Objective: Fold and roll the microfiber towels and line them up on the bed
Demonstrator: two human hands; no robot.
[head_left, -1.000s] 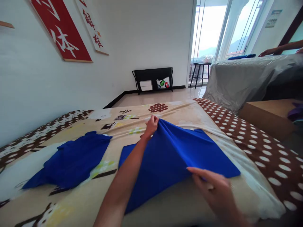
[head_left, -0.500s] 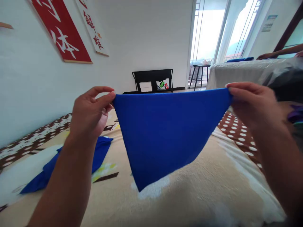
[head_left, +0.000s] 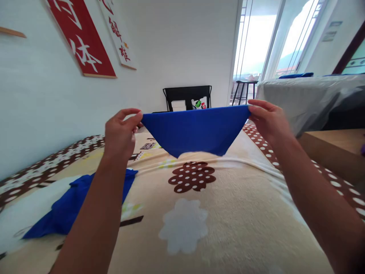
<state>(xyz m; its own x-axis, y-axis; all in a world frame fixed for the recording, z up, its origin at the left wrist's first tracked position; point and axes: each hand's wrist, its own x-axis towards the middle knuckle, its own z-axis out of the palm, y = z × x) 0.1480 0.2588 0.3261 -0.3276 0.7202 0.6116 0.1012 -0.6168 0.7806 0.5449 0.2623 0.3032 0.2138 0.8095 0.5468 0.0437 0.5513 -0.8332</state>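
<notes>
A blue cloth hangs in the air over the far part of a patterned blanket, stretched out between my two hands. My left hand pinches its left top corner between thumb and fingers. Its right top corner is pinched by my right hand. The cloth's lower edge hangs free, just above the blanket. A second blue cloth lies crumpled on the blanket at the left, partly hidden behind my left forearm.
A white wall with red banners runs along the left. A black rack and a stool stand at the far end by a glass door. A grey-covered table and a wooden surface lie to the right.
Both hands lifted the blue cloth off the blanket, held it up close to me, then carried it outward and away, arms now stretched out. The person's arm at the far right has left view.
</notes>
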